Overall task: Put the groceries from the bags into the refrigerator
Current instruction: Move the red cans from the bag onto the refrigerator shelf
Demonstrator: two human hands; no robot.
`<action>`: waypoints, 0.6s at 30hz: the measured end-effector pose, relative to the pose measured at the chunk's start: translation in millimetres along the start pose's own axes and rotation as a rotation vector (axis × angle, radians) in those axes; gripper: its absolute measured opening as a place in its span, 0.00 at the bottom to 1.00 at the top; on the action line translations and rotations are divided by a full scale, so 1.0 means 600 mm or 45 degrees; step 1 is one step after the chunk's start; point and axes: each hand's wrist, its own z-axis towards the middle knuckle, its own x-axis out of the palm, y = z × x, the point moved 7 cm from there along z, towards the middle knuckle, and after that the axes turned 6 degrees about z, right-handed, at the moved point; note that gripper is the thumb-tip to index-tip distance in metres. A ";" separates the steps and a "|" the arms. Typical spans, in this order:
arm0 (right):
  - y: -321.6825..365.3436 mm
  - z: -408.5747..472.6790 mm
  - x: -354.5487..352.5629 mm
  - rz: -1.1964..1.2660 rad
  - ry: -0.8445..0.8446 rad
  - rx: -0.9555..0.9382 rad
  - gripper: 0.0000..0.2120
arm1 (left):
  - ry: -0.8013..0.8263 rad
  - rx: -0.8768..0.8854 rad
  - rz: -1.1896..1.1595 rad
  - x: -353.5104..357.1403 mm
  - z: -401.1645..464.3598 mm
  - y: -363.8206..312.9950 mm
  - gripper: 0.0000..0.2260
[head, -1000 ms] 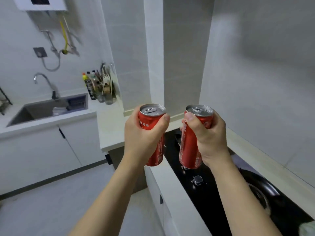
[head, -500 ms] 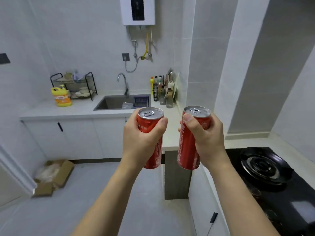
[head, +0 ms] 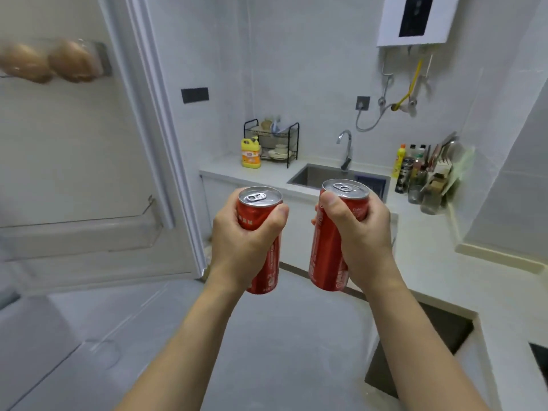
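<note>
Refrigerator door (head: 74,161) stands open at the far left of your view, well left of the sink (head: 323,176), with brown eggs (head: 47,62) (blurred) in its upper rack and a clear door shelf (head: 89,232) lower down. Between that door and the sink, on the bench (head: 430,256), a yellow detergent bottle (head: 251,154) sits just beside a black dish rack (head: 275,142). In front of the sink, held up over the floor, your left hand (head: 240,247) grips the left red can (head: 262,241) upright, fingers wrapped round its upper half and thumb pressed against its side. Just right of it, apart and not touching, your right hand (head: 361,235) grips the right red can (head: 332,238), also upright and tilted slightly, thumb laid near the rim and the fingers curled round the back. Both cans show silver tops with the tabs unopened. Behind the sink rises a curved tap (head: 345,146); to its right a cluster of bottles and utensils (head: 424,176) crowds the corner of the bench. High above that, a white water heater (head: 415,19) hangs on the tiled wall.
</note>
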 end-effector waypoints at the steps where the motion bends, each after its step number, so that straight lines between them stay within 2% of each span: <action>1: -0.003 0.003 0.021 0.040 0.042 0.005 0.12 | -0.044 -0.004 0.022 -0.021 0.000 0.001 0.12; 5: -0.017 0.003 0.110 0.190 0.212 0.058 0.15 | -0.250 -0.013 0.103 -0.109 -0.015 -0.005 0.11; 11: -0.032 -0.028 0.254 0.371 0.460 0.143 0.10 | -0.520 -0.077 0.322 -0.254 -0.063 -0.012 0.11; 18: -0.025 -0.101 0.420 0.550 0.741 0.201 0.09 | -0.804 -0.129 0.486 -0.414 -0.127 -0.030 0.13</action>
